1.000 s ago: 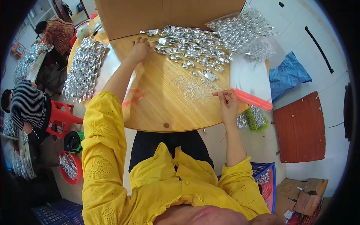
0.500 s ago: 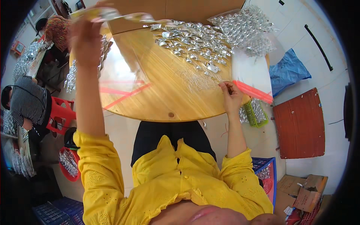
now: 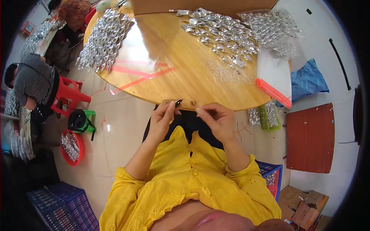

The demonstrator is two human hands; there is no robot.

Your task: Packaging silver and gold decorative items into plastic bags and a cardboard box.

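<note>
Both hands are together at the near edge of the round wooden table (image 3: 165, 82), over my lap. My left hand (image 3: 162, 119) is closed in a pinch around a small dark, shiny piece (image 3: 178, 102); the fingers hide the rest of it. A little to the right, my right hand (image 3: 219, 121) has thumb and forefinger pressed together. Whatever sits between those fingertips is too fine to make out. Beyond the right hand lies a loose tangle of thin pale threads (image 3: 227, 73). Silver twisted strips (image 3: 219, 32) spread behind it.
More silver twisted strips (image 3: 106, 38) lie at the table's left, beside clear plastic bags with red edges (image 3: 148, 73). Other red-edged bags (image 3: 273, 73) rest at the right. A green basket (image 3: 269, 117) and a wooden stool (image 3: 310, 138) stand right. Two people sit far left.
My left hand has come down from the upper left, where it held a long shiny twisted strip. My right hand has left the threads and moved to the near table edge. The view has shifted.
</note>
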